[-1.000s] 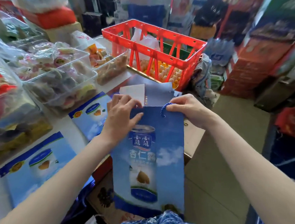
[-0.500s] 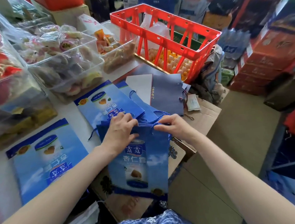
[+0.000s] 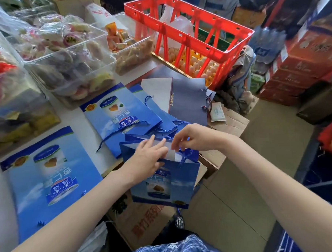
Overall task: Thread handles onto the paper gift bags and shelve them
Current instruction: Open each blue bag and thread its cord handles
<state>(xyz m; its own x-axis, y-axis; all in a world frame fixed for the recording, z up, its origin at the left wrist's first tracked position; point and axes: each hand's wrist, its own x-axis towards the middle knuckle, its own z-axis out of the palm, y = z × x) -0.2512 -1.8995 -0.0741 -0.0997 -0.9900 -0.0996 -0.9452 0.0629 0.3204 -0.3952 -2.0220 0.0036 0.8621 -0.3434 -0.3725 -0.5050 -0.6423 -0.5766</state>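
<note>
Risk first: a thin blue cord (image 3: 183,156) slipping back out of its hole near the rim, should the pinch ease before a knot is set inside — or the paper tearing at that hole under a hard tug. Open gift bag (image 3: 164,180) held upright over cardboard boxes (image 3: 231,214) at the table edge, mouth propped apart. Left hand (image 3: 146,161) reaching over the near wall, fingers straight and spread, pressing into the mouth, gripping nothing. Right hand (image 3: 190,137) arched above the rim, thumb and forefinger pinching the cord, remaining fingers loosely curled. Finished bags (image 3: 119,116) flat on the white table (image 3: 73,118) just beyond; red crate (image 3: 188,35) further back.
</note>
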